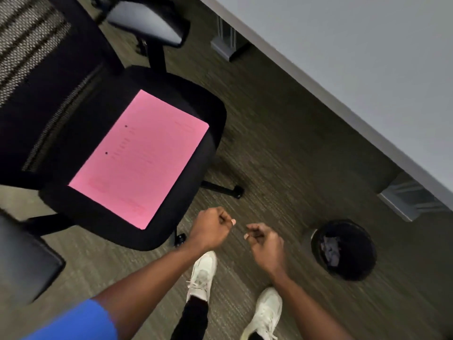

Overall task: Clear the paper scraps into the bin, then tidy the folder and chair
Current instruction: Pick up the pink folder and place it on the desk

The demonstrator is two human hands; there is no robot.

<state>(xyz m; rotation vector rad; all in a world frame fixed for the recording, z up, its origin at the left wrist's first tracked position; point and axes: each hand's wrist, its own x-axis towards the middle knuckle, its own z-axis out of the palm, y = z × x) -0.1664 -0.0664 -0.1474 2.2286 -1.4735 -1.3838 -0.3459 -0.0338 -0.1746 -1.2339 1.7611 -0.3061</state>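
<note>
A pink folder [139, 159] lies flat on the seat of a black office chair [196, 99] at the left. A round black bin [343, 249] stands on the carpet at the lower right, with crumpled paper scraps [331, 249] inside. My left hand [210, 228] is curled into a loose fist just past the seat's front corner, and nothing shows in it. My right hand [264, 239] hangs beside it, fingers curled and empty, to the left of the bin. Both hands are over the floor and touch nothing.
A grey desk [355, 57] runs along the upper right with metal legs [407, 200] near the bin. The chair's armrests [147, 20] and wheeled base [235, 191] stick out. My white shoes [203, 273] stand on the dark carpet below my hands.
</note>
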